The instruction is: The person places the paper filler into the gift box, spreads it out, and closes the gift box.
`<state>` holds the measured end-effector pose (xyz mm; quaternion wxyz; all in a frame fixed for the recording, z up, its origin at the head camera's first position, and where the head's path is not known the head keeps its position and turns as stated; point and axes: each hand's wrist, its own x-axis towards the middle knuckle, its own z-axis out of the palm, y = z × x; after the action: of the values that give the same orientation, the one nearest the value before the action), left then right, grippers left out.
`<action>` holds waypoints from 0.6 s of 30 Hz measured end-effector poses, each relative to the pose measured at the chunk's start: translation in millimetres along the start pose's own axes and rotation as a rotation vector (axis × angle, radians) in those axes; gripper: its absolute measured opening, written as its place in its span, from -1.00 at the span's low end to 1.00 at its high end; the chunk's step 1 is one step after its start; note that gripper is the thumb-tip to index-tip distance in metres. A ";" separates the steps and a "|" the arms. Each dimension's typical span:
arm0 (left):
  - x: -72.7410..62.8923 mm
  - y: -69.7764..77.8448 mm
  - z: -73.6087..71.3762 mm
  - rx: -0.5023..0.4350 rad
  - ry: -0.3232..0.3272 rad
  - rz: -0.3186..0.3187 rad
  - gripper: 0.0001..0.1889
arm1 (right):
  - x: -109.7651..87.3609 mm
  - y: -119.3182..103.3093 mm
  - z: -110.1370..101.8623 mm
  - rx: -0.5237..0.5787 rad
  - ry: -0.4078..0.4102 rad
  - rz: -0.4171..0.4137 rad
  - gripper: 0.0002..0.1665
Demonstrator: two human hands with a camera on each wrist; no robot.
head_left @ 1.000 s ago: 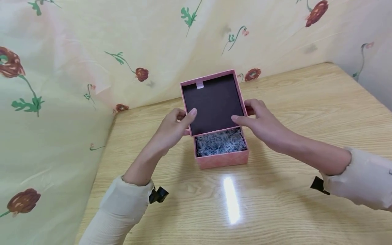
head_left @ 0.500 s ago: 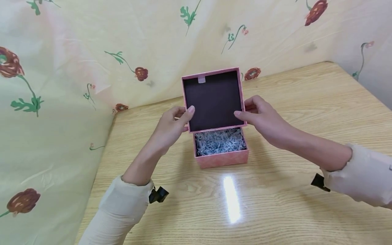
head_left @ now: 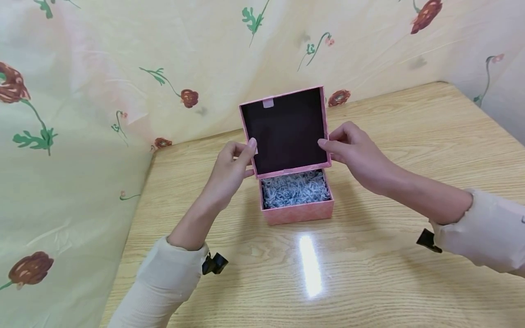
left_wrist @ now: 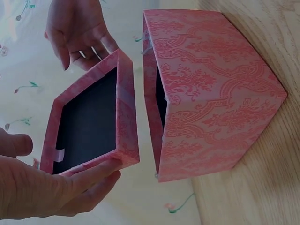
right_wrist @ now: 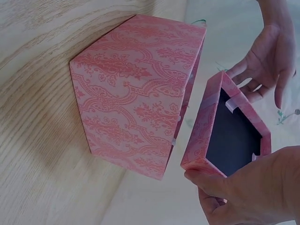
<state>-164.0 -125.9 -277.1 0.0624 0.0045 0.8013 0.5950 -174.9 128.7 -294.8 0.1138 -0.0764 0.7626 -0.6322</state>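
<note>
A pink box lid [head_left: 289, 127] with a black inside is raised over the back of an open pink box [head_left: 299, 212]. Its hollow side faces me, tilted. My left hand [head_left: 227, 175] grips the lid's left side, thumb over the rim and fingers behind. On the opposite side, my right hand [head_left: 362, 157] pinches the rim the same way. Pale blue-grey shredded paper [head_left: 295, 189] fills the visible front part of the box; the lid hides the rear. The left wrist view shows a gap between the lid [left_wrist: 89, 122] and the patterned box [left_wrist: 211, 93].
The box stands on a light wood-grain table [head_left: 369, 282] with a bright light reflection in front of it. Behind and to the left hangs a cream sheet [head_left: 221, 54] printed with red flowers. Black clips sit at both rolled sleeves.
Both hands have shifted the lid slightly up, the right side rising more, and its inside now looks darker. The box with the shredded paper stays in place.
</note>
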 end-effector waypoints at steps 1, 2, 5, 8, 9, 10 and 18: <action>0.0 -0.5 0.2 -0.011 0.002 -0.001 -0.54 | 0.3 -0.1 -0.3 0.012 -0.001 0.001 -0.67; -0.1 -0.8 0.3 -0.022 0.004 -0.001 -0.53 | 0.4 -0.2 -0.6 0.019 -0.001 0.003 -0.68; -0.3 -1.8 0.8 -0.042 0.010 0.002 -0.51 | 0.6 -0.1 -1.1 0.036 0.000 0.003 -0.69; -0.1 -2.2 1.4 -0.072 0.018 0.009 -0.52 | 1.1 0.8 -1.1 0.072 0.002 0.000 -0.68; -0.1 -2.3 1.6 -0.087 0.020 0.011 -0.53 | 1.4 1.4 -1.0 0.100 0.000 -0.007 -0.68; -0.2 -2.3 1.6 -0.107 0.022 0.012 -0.54 | 1.7 1.9 -1.0 0.135 -0.001 -0.014 -0.67; -0.4 -1.9 -1.0 -0.200 0.045 -0.003 -0.49 | 3.2 4.5 -3.8 0.404 -0.005 -0.071 -0.59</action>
<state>-163.6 -127.4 -278.6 0.0456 -0.0163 0.7391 0.6718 -178.8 132.2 -298.8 0.1062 -0.0806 0.6169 -0.7756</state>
